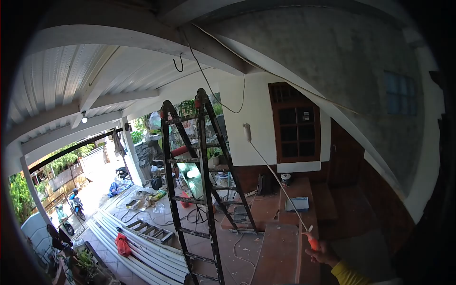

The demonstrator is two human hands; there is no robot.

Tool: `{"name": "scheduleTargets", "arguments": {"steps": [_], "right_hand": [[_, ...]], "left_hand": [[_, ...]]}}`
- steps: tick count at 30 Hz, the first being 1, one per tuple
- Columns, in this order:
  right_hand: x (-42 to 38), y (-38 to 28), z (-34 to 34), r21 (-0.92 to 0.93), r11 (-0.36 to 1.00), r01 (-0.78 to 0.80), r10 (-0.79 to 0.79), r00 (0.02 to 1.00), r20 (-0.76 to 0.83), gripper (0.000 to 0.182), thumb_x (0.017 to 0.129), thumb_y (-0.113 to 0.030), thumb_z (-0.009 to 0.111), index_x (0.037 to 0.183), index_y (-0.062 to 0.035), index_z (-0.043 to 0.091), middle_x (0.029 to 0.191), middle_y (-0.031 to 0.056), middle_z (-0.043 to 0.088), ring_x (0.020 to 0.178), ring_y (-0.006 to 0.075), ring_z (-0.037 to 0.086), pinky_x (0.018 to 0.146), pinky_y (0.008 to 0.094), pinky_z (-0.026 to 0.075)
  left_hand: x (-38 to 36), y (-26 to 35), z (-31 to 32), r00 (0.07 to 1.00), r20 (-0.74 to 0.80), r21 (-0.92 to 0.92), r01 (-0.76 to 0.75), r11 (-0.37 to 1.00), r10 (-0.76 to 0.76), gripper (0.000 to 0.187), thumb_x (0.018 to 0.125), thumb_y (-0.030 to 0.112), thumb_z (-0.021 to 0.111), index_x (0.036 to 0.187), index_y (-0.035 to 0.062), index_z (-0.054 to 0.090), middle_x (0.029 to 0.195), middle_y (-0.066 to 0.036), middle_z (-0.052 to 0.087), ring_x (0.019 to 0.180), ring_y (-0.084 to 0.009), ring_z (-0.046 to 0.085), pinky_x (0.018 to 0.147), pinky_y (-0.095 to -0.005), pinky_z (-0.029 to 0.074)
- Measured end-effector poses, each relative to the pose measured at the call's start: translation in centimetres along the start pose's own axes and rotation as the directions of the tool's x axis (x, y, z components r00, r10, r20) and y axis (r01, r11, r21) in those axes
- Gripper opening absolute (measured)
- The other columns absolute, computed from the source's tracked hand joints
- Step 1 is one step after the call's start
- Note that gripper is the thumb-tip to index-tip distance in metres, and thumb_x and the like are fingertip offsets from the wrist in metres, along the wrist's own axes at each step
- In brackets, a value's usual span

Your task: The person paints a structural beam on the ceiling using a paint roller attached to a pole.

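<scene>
At the lower right, my right hand (324,254), below a yellow sleeve cuff, is closed on the orange handle of a paint roller. The roller's long thin pole (280,184) slants up and left to a pale roller head (247,132), which appears in front of the white wall. My left hand is not in the frame. Beneath the pole, a tray (297,204) lies on the reddish-brown ledge (280,247), with a paint can (285,179) behind it.
A tall black stepladder (204,190) stands at the centre. White pipes (137,251) with a red bag (122,244) lie at lower left, beside a smaller ladder (151,232). Cables hang from the ceiling beam. A brown-framed window (297,128) is in the wall; motorbikes stand outside.
</scene>
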State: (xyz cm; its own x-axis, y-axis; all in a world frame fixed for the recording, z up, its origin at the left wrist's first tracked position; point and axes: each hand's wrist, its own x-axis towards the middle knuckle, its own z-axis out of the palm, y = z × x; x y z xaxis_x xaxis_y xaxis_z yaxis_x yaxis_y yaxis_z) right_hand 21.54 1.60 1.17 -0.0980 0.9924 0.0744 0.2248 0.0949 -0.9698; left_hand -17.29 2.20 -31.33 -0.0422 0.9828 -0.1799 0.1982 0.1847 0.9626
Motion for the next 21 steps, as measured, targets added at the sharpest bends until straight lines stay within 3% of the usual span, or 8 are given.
{"name": "scheduleTargets", "arguments": {"steps": [3, 7, 9, 11, 15, 17, 19, 21], "right_hand": [[3.2, -1.6, 1.9, -0.106, 0.991, 0.082, -0.087, 0.995, -0.042, 0.026, 0.086, -0.023, 0.069, 0.099, -0.0031, 0.06, 0.057, -0.0001, 0.054, 0.046, 0.0074, 0.053, 0.044, 0.0249, 0.045], [5.1, -12.2, 4.9, -0.125, 0.974, 0.188, -0.201, 0.975, -0.099, 0.027, 0.089, -0.029, 0.063, 0.091, -0.0017, 0.058, 0.058, 0.0007, 0.053, 0.046, 0.009, 0.053, 0.042, 0.0254, 0.043], [6.9, -17.4, 5.2, 0.053, 0.967, 0.249, -0.243, 0.964, -0.108, 0.027, 0.09, -0.029, 0.057, 0.086, -0.0027, 0.055, 0.061, 0.001, 0.052, 0.046, 0.0093, 0.051, 0.041, 0.0251, 0.042], [8.2, -23.1, 5.3, 0.029, 0.929, 0.368, -0.36, 0.921, -0.15, 0.026, 0.091, -0.028, 0.053, 0.084, -0.0028, 0.051, 0.063, 0.0015, 0.051, 0.045, 0.0095, 0.05, 0.039, 0.0252, 0.041], [11.5, -33.1, 4.4, -0.256, 0.776, 0.576, -0.628, 0.744, -0.228, 0.029, 0.092, -0.029, 0.051, 0.089, -0.0007, 0.05, 0.057, 0.0019, 0.049, 0.041, 0.0113, 0.05, 0.039, 0.0278, 0.043], [13.0, -38.1, 3.6, -0.376, 0.651, 0.66, -0.756, 0.61, -0.239, 0.032, 0.092, -0.031, 0.052, 0.094, 0.001, 0.053, 0.057, 0.005, 0.053, 0.038, 0.0143, 0.052, 0.04, 0.0301, 0.045], [13.0, -44.0, 3.5, -0.597, 0.581, 0.553, -0.795, 0.542, -0.272, 0.033, 0.09, -0.03, 0.055, 0.098, 0.0024, 0.056, 0.066, 0.0134, 0.062, 0.052, 0.0239, 0.063, 0.052, 0.0377, 0.052], [16.0, -49.2, 2.6, -0.777, 0.385, 0.498, -0.914, 0.321, -0.247, 0.031, 0.091, -0.027, 0.055, 0.099, 0.0022, 0.057, 0.078, 0.0128, 0.063, 0.056, 0.0225, 0.063, 0.053, 0.0363, 0.051]], "left_hand": [[-0.9, 4.4, -1.6, 0.995, -0.003, 0.004, -0.097, 0.995, 0.097, 0.041, 0.087, 0.022, 0.069, 0.121, 0.0021, 0.058, 0.119, -0.016, 0.059, 0.108, -0.0227, 0.054, 0.092, -0.0354, 0.045], [-2.5, 8.2, -3.4, 0.981, 0.02, -0.001, -0.192, 0.981, 0.192, 0.041, 0.087, 0.022, 0.069, 0.121, 0.0021, 0.058, 0.119, -0.016, 0.058, 0.108, -0.0227, 0.054, 0.093, -0.0354, 0.045], [-3.2, 9.3, -4.1, 0.974, 0.025, -0.005, -0.223, 0.975, 0.223, 0.041, 0.087, 0.022, 0.069, 0.121, 0.0021, 0.058, 0.119, -0.016, 0.058, 0.108, -0.0227, 0.054, 0.093, -0.0354, 0.045], [-4.1, 10.0, -4.5, 0.969, 0.029, -0.007, -0.243, 0.97, 0.243, 0.041, 0.087, 0.022, 0.069, 0.121, 0.0021, 0.058, 0.12, -0.016, 0.058, 0.108, -0.0227, 0.054, 0.093, -0.0354, 0.044], [-5.1, 11.3, -4.8, 0.964, 0.02, -0.016, -0.266, 0.964, 0.267, 0.041, 0.087, 0.022, 0.069, 0.121, 0.0021, 0.058, 0.12, -0.016, 0.058, 0.108, -0.0228, 0.054, 0.093, -0.0354, 0.044], [-5.6, 11.5, -4.8, 0.963, 0.011, -0.021, -0.268, 0.963, 0.268, 0.041, 0.087, 0.022, 0.069, 0.121, 0.0021, 0.058, 0.12, -0.016, 0.058, 0.109, -0.0228, 0.054, 0.093, -0.0354, 0.044], [-6.0, 11.9, -4.8, 0.964, 0.001, -0.02, -0.267, 0.964, 0.267, 0.041, 0.087, 0.022, 0.069, 0.121, 0.0021, 0.058, 0.12, -0.016, 0.058, 0.109, -0.0228, 0.054, 0.093, -0.0355, 0.044], [-6.3, 12.4, -4.9, 0.963, -0.008, -0.024, -0.268, 0.963, 0.268, 0.041, 0.087, 0.022, 0.069, 0.122, 0.002, 0.058, 0.12, -0.016, 0.058, 0.109, -0.0228, 0.054, 0.093, -0.0355, 0.044]]}}
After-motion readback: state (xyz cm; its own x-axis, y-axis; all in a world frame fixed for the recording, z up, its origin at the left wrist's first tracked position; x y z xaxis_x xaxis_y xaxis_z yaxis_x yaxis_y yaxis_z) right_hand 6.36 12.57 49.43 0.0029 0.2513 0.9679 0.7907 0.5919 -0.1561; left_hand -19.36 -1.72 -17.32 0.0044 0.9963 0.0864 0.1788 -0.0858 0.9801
